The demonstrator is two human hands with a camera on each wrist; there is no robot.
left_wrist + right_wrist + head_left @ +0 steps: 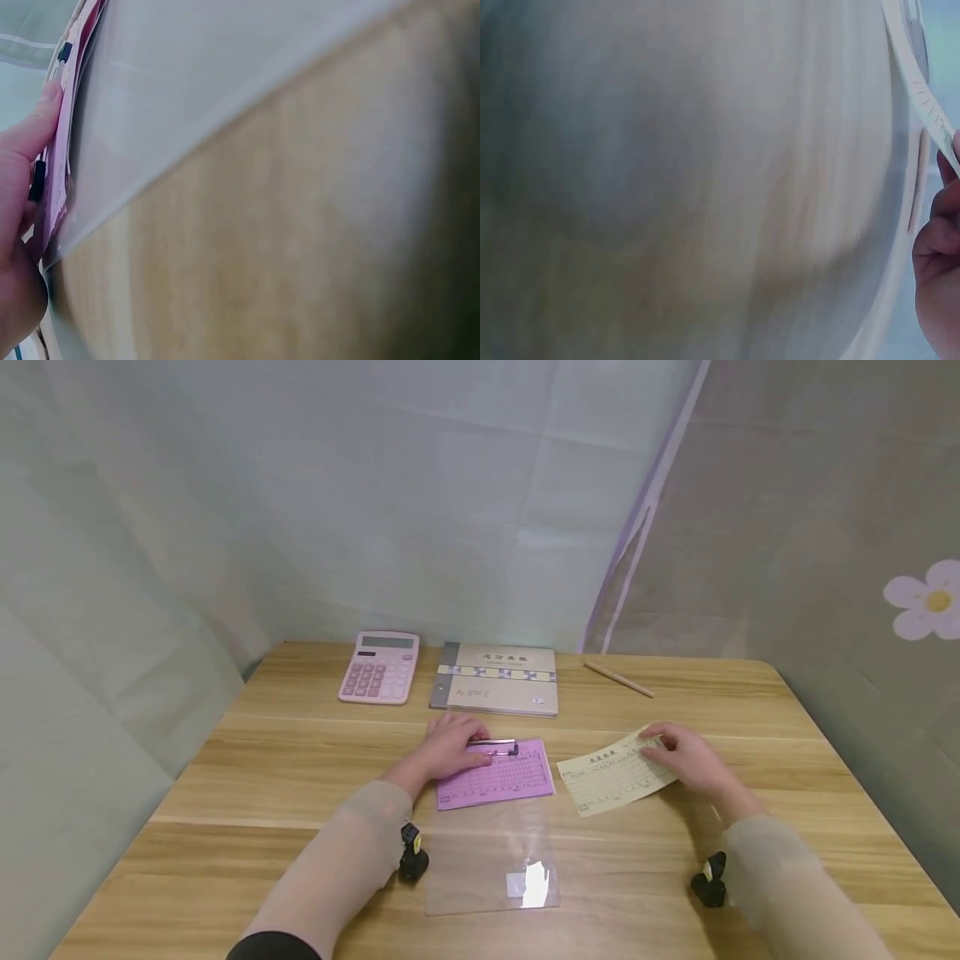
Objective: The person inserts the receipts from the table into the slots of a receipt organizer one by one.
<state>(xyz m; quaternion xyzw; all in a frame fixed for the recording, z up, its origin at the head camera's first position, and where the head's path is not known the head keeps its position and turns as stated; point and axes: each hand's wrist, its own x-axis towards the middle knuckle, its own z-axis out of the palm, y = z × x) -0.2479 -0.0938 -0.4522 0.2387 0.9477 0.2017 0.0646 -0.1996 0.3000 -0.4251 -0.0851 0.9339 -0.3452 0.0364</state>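
A clear clipboard lies on the table with a stack of pink printed forms under its metal clip. My left hand holds the clipboard at its clip end, thumb over the pink forms. The left wrist view shows that thumb against the forms beside the clip's dark end. To the right, my right hand pinches a pale yellow printed form by its far right corner. The form looks slightly raised on that side. Only the form's narrow edge shows in the right wrist view.
Along the back of the wooden table lie a pink calculator, a beige account book and a thin wooden-coloured pen or pencil. Pale curtains hang behind the table and at its sides.
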